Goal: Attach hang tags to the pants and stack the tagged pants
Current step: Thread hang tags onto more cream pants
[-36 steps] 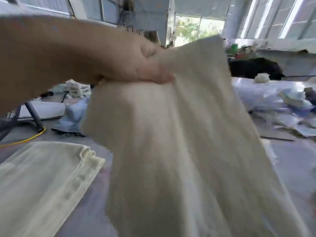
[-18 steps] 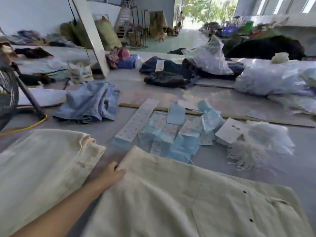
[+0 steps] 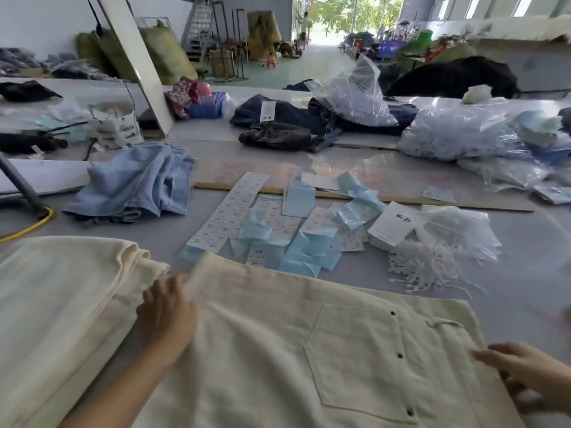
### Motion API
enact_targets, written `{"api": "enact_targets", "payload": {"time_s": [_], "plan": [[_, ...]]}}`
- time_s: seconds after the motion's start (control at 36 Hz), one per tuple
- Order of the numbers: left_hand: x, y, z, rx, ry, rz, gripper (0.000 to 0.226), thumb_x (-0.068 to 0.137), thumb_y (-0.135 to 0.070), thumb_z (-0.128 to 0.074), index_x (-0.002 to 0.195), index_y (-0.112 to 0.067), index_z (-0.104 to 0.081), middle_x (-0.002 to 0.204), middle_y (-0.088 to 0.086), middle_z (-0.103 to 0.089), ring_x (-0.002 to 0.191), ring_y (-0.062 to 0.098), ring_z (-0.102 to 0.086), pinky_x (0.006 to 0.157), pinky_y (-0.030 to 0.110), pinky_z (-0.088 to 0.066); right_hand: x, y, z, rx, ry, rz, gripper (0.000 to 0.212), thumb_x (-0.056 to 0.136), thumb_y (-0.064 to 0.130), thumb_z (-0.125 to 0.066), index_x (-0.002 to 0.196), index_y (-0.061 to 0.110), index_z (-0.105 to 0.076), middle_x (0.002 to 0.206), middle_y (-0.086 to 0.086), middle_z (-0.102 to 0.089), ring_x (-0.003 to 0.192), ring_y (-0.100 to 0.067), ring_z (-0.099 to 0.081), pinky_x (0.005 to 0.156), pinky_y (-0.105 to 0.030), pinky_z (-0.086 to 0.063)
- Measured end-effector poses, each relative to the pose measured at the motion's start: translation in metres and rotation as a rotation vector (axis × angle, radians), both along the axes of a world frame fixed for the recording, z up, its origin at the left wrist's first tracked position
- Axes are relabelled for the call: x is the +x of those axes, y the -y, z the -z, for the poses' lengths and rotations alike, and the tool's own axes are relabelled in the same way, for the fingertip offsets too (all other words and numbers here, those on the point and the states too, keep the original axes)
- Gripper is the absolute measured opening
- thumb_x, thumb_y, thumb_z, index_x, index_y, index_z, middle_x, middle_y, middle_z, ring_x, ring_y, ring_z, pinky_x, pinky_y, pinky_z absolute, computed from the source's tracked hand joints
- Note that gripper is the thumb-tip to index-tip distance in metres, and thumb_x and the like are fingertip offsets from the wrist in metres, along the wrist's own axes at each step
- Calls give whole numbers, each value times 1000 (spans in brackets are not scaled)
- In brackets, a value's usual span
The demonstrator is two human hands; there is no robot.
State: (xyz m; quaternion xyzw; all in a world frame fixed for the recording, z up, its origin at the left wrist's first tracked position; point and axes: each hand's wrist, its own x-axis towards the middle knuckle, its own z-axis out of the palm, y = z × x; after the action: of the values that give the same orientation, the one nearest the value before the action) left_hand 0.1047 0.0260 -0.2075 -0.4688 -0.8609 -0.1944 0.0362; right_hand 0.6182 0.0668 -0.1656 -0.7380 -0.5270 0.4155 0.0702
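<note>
A pair of cream pants (image 3: 309, 350) lies flat across the near edge of the grey table (image 3: 509, 267), back pocket (image 3: 370, 359) facing up with dark rivets at its corners; the left hand (image 3: 168, 316) grips the fabric at the pants' far left corner, fingers curled round a lifted fold that is blurred; the right hand (image 3: 522, 370) sits at the pants' right edge, thumb on top and the fingers tucked under the cloth, pinching the waistband near a belt loop (image 3: 443, 324); just left of the pants, touching them by the left hand, a stack of folded cream pants (image 3: 61, 304) rests on the table; beyond the pants, a scatter of pale blue hang tags (image 3: 302, 251) and long white label sheets (image 3: 228, 211) spreads out, the nearest tags slipping under the pants' far edge; to the right of those, a small white box (image 3: 394, 223) stands beside a heap of white plastic tag fasteners (image 3: 426, 267); farther back from the pants, to the left, a crumpled pair of light blue jeans (image 3: 136, 180) lies; dark denim (image 3: 296, 125) and clear plastic bags (image 3: 457, 131) sit at the table's far side.
</note>
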Motion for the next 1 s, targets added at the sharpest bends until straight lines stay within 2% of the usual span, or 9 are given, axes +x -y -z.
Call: {"api": "enact_targets", "payload": {"time_s": [0.11,0.25,0.33,0.44,0.53,0.61,0.72,0.81,1.0], "plan": [[63,16,-7,151,-60,445,43,69,-27,-40,94,-13,-72,104,17,-66,88,39,-65,74,47,-53,-3,-9,9,-31,34,106,36,65,21,-87,91,6,-67,78,-15,-71,69,-27,-68,60,-31,-51],[131,27,-2,128,49,953,38,73,-41,-54,106,-30,-67,115,-2,-65,112,13,-48,93,26,-39,-8,-13,-7,-156,-235,112,43,44,29,-83,81,7,-78,87,-21,-73,85,-38,-70,88,-52,-53],[153,26,-4,146,210,1085,33,80,-32,-60,112,-30,-66,117,-5,-62,108,8,-52,92,18,-42,-30,-14,-35,-150,-517,71,48,50,14,-83,96,1,-74,100,-25,-70,90,-42,-68,80,-53,-56],[177,19,-25,12,1191,880,26,88,-30,-60,114,-26,-62,105,1,-64,88,9,-63,75,22,-52,-90,-3,-66,-68,-851,-20,33,61,3,-73,94,7,-73,96,-26,-70,81,-41,-70,58,-40,-58],[187,11,-32,-47,1669,674,45,90,-52,-54,122,-20,-57,104,7,-66,88,18,-67,69,37,-57,-144,0,-60,117,-910,28,36,58,4,-62,94,0,-66,76,-20,-70,57,-28,-66,49,-31,-56],[190,9,-31,-67,1838,573,54,85,-60,-45,113,-21,-69,107,8,-70,92,21,-67,79,39,-55,-187,6,-34,153,-1003,86,38,60,5,-63,97,0,-60,71,-16,-69,55,-23,-65,49,-27,-54],[186,6,-24,26,2220,356,49,80,-31,-49,112,4,-65,120,25,-63,99,25,-69,97,35,-47,-212,18,0,208,-1033,90,41,72,23,-69,110,8,-65,99,-16,-72,90,-29,-69,73,-34,-56],[183,5,-23,58,2193,332,43,78,-21,-49,108,5,-65,117,25,-65,105,26,-65,107,37,-37,-212,20,5,222,-1058,103,34,76,27,-70,107,14,-68,105,-17,-70,97,-30,-68,76,-34,-54],[175,13,-20,12,2257,267,43,81,-23,-44,95,3,-75,102,25,-70,89,33,-71,79,39,-52,-207,21,7,219,-1184,179,22,78,25,-68,98,19,-72,101,-20,-70,90,-31,-69,70,-35,-56]]}}
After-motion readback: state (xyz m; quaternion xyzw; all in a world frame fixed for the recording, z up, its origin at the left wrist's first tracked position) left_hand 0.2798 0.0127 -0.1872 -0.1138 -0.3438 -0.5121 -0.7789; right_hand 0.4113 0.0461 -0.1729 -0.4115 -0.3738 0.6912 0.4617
